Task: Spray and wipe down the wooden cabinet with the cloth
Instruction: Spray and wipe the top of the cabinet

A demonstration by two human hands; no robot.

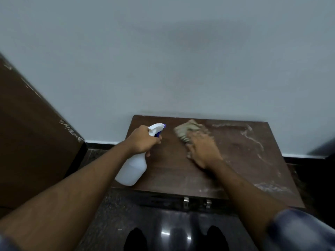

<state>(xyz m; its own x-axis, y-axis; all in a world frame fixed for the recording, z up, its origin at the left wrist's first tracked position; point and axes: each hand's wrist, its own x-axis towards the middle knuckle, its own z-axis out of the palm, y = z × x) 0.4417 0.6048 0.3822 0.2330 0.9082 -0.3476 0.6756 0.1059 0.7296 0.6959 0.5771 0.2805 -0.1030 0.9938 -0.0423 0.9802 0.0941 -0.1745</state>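
A low dark wooden cabinet (241, 160) stands against the wall, its top streaked with pale dust on the right side. My left hand (143, 140) grips the neck of a white spray bottle (132, 171) with a blue and white trigger head, held over the cabinet's left edge. My right hand (203, 151) presses a beige cloth (188, 130) flat onto the cabinet top near its back edge; this hand is motion-blurred.
A pale wall (163, 60) rises right behind the cabinet. A tall dark wooden panel (32, 138) stands at the left. Two metal latches (196, 202) show on the cabinet's front edge. The glossy dark floor (174, 230) and my feet lie below.
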